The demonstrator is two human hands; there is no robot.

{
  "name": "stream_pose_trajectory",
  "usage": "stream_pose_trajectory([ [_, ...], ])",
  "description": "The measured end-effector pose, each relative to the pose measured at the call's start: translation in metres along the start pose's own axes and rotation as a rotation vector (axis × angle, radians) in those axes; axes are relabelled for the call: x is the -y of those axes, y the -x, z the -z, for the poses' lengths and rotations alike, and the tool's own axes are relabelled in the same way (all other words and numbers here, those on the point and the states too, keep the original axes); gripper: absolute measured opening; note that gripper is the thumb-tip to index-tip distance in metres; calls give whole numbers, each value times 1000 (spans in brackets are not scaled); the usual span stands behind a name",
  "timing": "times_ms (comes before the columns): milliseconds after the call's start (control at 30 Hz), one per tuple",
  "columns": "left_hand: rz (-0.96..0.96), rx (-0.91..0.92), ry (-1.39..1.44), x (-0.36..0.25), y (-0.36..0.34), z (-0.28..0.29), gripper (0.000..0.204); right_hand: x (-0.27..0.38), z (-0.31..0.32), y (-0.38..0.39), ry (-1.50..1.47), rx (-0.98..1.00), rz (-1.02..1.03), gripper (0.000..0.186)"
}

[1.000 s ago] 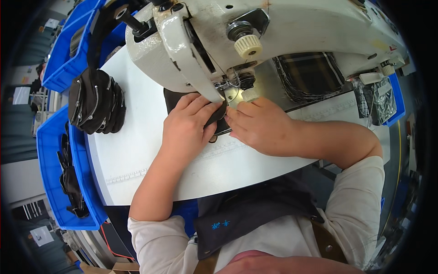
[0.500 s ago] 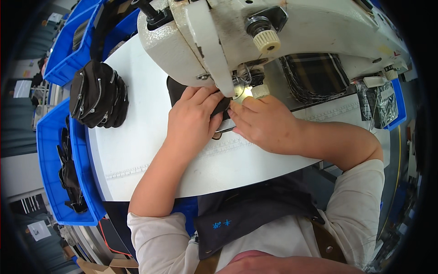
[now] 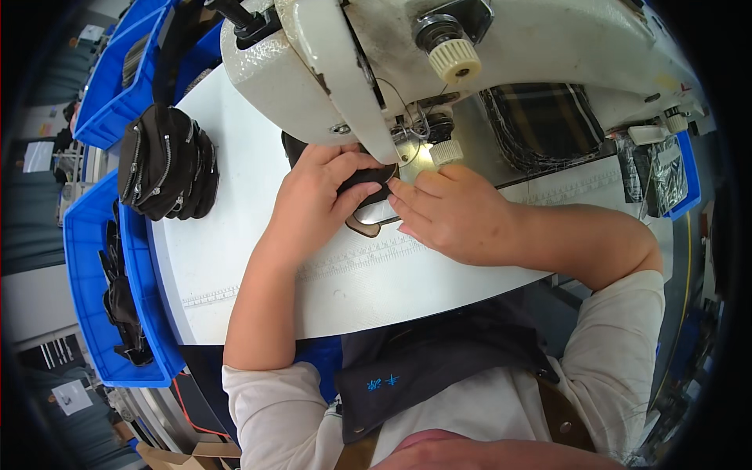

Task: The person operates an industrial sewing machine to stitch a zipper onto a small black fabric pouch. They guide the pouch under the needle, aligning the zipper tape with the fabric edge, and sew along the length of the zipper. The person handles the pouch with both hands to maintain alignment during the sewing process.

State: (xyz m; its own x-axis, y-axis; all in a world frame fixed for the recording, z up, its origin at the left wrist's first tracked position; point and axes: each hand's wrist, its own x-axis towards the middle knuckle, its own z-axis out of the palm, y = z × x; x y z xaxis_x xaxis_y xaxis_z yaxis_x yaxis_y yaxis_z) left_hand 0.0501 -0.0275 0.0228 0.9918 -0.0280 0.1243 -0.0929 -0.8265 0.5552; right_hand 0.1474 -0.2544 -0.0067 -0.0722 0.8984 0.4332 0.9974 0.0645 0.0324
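Observation:
At the white sewing machine [image 3: 290, 86], my left hand [image 3: 313, 200] grips a dark fabric piece [image 3: 368, 176], its thumb lying across the piece's near part. The piece sits by the presser foot and needle [image 3: 411, 137], partly hidden by my fingers and the machine head. My right hand [image 3: 458, 215] has its fingers bent, fingertips pinched on the right edge of that piece. A small loop with a pale inside [image 3: 364, 228] pokes out below the fabric, on the white worktable [image 3: 337, 305].
Stacked black zippered pouches [image 3: 164, 164] stand at the left, beside blue bins [image 3: 157, 321] holding dark items. Plaid fabric pieces [image 3: 540, 129] lie on the machine bed at right, near wrapped packages [image 3: 658, 172] and another blue bin [image 3: 685, 184].
My left hand has shifted slightly left, and its thumb has moved up onto the fabric, exposing more of the piece. My right hand stays at the fabric's right edge.

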Motion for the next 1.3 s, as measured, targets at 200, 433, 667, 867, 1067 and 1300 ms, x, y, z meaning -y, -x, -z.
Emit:
stream_pose_trajectory([
  [200, -20, -4, 0, -14, -1, -1, 31, 0, -1, 0, -20, -18, 8, 27],
  [433, -128, 78, 71, 1, 0, 12, 38, 0, 0, 2, 50, 42, 40, 33],
  [667, 16, 61, 146, 1, -8, 7, 26, 2, -3, 1, 45, 2, 31, 33],
  [867, -182, -73, -53, -4, -8, -4, 25, 1, -3, -1, 25, -37, 35, 29],
  [1067, -164, -29, -96, -6, -6, -1, 28, 2, -4, 2, 30, -6, 25, 30],
  [1300, -192, -63, -173, -9, -6, -4, 26, 3, 0, 0, 40, 75, 21, 33],
])
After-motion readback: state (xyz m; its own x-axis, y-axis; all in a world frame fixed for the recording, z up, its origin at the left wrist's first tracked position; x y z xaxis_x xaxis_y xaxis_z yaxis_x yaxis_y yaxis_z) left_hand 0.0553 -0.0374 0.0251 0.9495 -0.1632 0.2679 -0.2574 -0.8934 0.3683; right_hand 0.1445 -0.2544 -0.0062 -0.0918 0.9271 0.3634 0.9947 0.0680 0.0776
